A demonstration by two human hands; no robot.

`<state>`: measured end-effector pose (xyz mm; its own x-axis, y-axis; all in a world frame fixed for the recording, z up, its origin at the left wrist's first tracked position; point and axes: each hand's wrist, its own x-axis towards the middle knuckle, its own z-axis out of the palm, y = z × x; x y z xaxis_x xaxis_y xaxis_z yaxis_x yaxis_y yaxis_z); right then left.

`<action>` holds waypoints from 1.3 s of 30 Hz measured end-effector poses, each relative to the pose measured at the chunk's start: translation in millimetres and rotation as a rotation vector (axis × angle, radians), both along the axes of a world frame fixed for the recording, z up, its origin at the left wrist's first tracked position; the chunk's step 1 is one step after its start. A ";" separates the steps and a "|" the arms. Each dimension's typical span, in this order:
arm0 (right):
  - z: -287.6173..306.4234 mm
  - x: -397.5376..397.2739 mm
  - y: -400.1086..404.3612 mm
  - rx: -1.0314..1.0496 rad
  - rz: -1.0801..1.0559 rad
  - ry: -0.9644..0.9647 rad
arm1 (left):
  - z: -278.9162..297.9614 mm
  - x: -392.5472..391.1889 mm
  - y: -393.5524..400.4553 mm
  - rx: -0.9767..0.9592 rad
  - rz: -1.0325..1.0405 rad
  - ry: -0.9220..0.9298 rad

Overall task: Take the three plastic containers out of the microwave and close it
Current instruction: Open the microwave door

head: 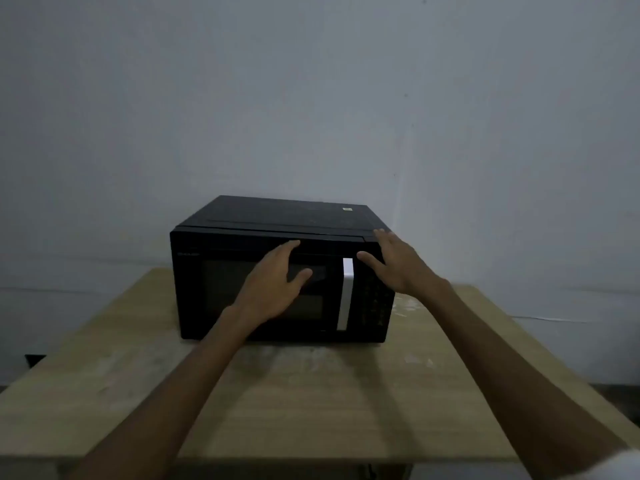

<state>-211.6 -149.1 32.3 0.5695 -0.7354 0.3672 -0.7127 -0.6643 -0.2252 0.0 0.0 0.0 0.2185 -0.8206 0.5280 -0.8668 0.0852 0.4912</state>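
Note:
A black microwave [221, 244] stands on a wooden table [304, 403], its door closed. A white vertical handle [345, 296] runs down the door's right side. My left hand [273, 289] lies flat against the door's dark window, fingers spread and empty. At the upper right corner, my right hand [398, 265] rests with its fingers on the top edge and the thumb next to the handle, holding nothing. The plastic containers are not visible; the dark window hides the inside.
The control panel [375, 303] with dark buttons sits right of the handle. A plain grey wall [311, 98] rises close behind the microwave. The table's front edge [311, 460] runs near the bottom of the view.

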 end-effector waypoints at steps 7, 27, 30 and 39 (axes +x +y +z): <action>-14.9 -8.9 -18.6 -0.030 0.013 -0.038 | -54.1 -36.4 -43.9 -0.007 0.069 0.278; -40.5 -11.3 -88.5 -0.229 0.259 -0.268 | -92.2 -126.2 -145.3 -0.305 0.341 0.622; -43.3 -10.8 -91.8 -0.233 0.269 -0.291 | -95.6 -126.7 -148.3 -0.318 0.379 0.598; -47.1 -8.4 -93.6 -0.223 0.263 -0.363 | -87.2 -125.0 -149.1 -0.296 0.342 0.695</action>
